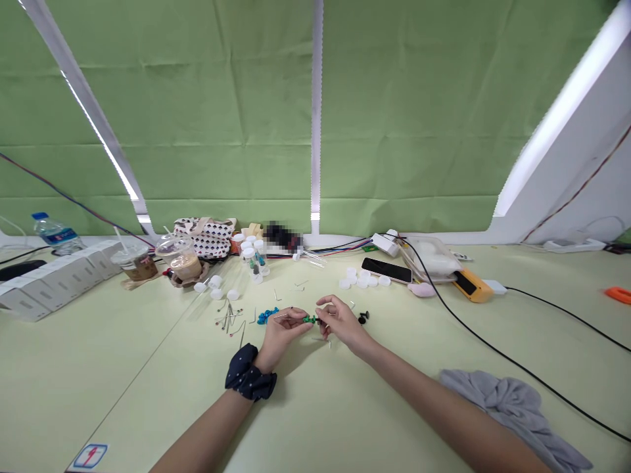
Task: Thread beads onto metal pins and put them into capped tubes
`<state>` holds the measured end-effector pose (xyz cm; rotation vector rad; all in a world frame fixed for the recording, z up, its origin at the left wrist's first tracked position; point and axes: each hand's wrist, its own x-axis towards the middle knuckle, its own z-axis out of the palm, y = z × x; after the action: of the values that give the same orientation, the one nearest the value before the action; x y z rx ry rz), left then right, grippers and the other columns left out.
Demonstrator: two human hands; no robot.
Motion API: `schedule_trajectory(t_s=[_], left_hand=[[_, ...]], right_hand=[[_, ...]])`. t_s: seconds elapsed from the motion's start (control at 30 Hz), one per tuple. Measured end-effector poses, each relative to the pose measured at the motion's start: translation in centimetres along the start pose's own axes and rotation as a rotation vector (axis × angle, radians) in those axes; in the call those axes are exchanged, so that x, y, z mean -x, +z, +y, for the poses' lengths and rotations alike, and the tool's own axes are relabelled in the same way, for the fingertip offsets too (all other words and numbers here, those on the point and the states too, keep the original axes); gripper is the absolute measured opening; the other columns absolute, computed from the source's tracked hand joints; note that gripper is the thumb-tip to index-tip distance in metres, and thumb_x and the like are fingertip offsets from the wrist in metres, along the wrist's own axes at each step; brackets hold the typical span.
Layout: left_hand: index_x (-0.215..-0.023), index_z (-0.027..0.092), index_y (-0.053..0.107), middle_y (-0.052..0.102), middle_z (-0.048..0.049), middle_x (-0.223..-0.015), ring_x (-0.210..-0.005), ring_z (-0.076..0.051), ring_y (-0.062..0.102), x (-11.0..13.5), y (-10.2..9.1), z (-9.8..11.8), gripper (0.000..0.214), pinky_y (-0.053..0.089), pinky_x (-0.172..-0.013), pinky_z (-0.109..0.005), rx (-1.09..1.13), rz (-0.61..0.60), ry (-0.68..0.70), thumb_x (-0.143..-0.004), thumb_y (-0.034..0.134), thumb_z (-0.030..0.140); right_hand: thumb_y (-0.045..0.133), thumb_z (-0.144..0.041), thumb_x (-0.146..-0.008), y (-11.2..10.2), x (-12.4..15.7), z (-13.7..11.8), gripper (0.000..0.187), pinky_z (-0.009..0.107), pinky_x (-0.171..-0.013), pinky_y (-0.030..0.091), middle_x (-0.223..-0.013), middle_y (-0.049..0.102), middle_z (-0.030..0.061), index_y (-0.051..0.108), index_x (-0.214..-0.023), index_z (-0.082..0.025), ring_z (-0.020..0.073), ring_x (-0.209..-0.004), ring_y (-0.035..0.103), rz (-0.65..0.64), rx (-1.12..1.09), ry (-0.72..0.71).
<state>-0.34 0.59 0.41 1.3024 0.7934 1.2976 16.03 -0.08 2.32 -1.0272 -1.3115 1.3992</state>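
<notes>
Green piece (pixel 309 319), tiny, partly hidden by fingertips; I can't make out its finer shape. Sits left of the smooth phone (pixel 387 270), on its near side. Left hand (pixel 283 332) pinches one end, right hand (pixel 345 326) the dark other end. Glossy blue pieces (pixel 267 316) clustered farther left of the phone.

A blue-capped bottle (pixel 56 235) stands behind white boxes (pixel 52 279), and a grey cloth (pixel 507 402) lies crumpled at right.
</notes>
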Motion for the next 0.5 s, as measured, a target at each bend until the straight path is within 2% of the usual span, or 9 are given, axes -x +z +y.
schedule_trajectory(t_s=[0.17,0.37,0.5], left_hand=[[-0.068,0.013,0.063,0.063,-0.0046,-0.081,-0.076,-0.015,0.060,-0.15,-0.45,-0.10,0.015,0.048,-0.072,-0.029,-0.007,0.052,0.000,-0.059,0.075,0.016],[-0.069,0.013,0.064,0.063,-0.0043,-0.081,-0.076,-0.014,0.059,0.26,0.10,-0.02,0.018,0.049,-0.072,-0.028,-0.002,-0.005,-0.024,-0.056,0.076,0.014],[-0.069,0.013,0.064,0.063,-0.0042,-0.081,-0.076,-0.015,0.059,0.28,0.21,0.09,0.018,0.049,-0.072,-0.028,-0.012,-0.012,-0.023,-0.057,0.076,0.014]], right_hand=[[0.060,-0.040,-0.073,0.21,0.23,-0.17,0.032,0.026,-0.044,0.048,-0.060,0.052,-0.0070,0.041,-0.091,-0.021,0.0097,-0.045,0.052,-0.087,-0.025,0.031],[0.059,-0.044,-0.073,-0.19,-0.53,0.66,0.030,0.022,-0.040,0.046,-0.065,0.051,-0.0050,0.044,-0.084,-0.020,0.0086,-0.049,0.051,0.027,0.017,-0.045],[0.055,-0.046,-0.075,-0.11,-0.36,0.51,0.030,0.022,-0.039,0.045,-0.061,0.051,-0.0063,0.044,-0.087,-0.021,0.0083,-0.044,0.050,0.003,0.009,-0.023]])
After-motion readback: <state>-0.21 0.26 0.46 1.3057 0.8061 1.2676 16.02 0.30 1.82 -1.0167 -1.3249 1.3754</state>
